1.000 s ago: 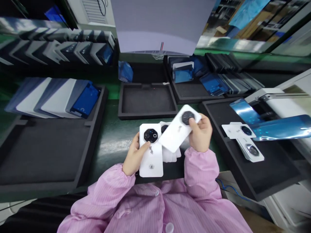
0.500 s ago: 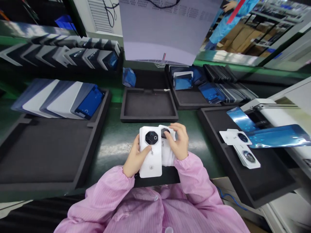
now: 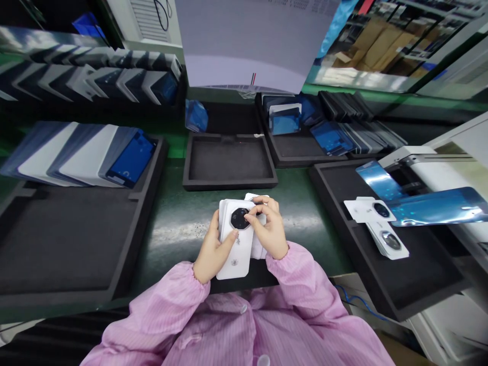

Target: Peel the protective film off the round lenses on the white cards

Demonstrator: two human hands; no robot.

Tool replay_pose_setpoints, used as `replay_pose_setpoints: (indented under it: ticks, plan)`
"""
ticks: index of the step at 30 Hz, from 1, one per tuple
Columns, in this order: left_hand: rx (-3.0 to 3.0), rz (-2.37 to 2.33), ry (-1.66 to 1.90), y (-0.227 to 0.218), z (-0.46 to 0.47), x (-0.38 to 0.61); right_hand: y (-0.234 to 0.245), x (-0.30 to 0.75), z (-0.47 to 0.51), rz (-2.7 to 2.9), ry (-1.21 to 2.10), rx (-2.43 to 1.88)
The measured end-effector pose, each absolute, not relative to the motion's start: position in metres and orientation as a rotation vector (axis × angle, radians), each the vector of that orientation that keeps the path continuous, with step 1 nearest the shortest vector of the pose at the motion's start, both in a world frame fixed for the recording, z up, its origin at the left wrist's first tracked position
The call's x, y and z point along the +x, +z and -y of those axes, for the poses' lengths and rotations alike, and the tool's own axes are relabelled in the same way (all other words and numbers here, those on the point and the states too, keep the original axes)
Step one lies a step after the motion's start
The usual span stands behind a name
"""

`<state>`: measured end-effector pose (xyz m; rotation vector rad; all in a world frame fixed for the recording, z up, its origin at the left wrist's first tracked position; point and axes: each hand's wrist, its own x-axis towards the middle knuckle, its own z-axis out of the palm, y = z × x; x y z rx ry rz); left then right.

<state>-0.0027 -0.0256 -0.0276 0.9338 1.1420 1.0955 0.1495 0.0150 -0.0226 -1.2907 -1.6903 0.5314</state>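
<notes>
My left hand (image 3: 214,250) is closed around the left side of a stack of white phone back covers (image 3: 235,254), its thumb lying on the top one. That top cover has a dark, many-sided camera window (image 3: 238,218) near its upper end and small printed marks below. At the window's right edge, the thumb and fingertips of my right hand (image 3: 271,233) are pinched together; what they grip, if anything, is too small to make out. More white covers (image 3: 257,250) lie beneath my right hand, partly hidden by it.
A black tray (image 3: 231,184) stands just beyond my hands. At left, a large foam tray (image 3: 64,239) bears a row of blue and white panels (image 3: 91,157). The right tray (image 3: 409,284) holds white covers (image 3: 387,239) and blue film strips (image 3: 438,207). A grey-white panel (image 3: 244,46) hangs ahead.
My right hand has moved left, from the covers on the right to the camera window of the top cover in my left hand. Its fingers have drawn together. The view has shifted slightly.
</notes>
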Motion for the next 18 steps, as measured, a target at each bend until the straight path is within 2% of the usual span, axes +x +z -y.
replay_pose_setpoints:
  ticks: [3,5,10,18]
  plan:
    - [0.900,-1.185,1.102,-0.028,0.024,-0.003,-0.020,0.146,-0.010,1.831,0.265,-1.127]
    - [0.907,-1.212,1.117,-0.029,0.023,-0.004,-0.021,0.144,-0.008,1.935,0.198,-0.919]
    - [0.939,-1.241,1.142,-0.030,0.021,-0.009,-0.027,0.143,-0.003,2.043,0.249,-0.581]
    - [0.956,-1.267,1.153,-0.024,0.019,-0.010,-0.027,0.142,-0.002,2.048,0.317,-0.459]
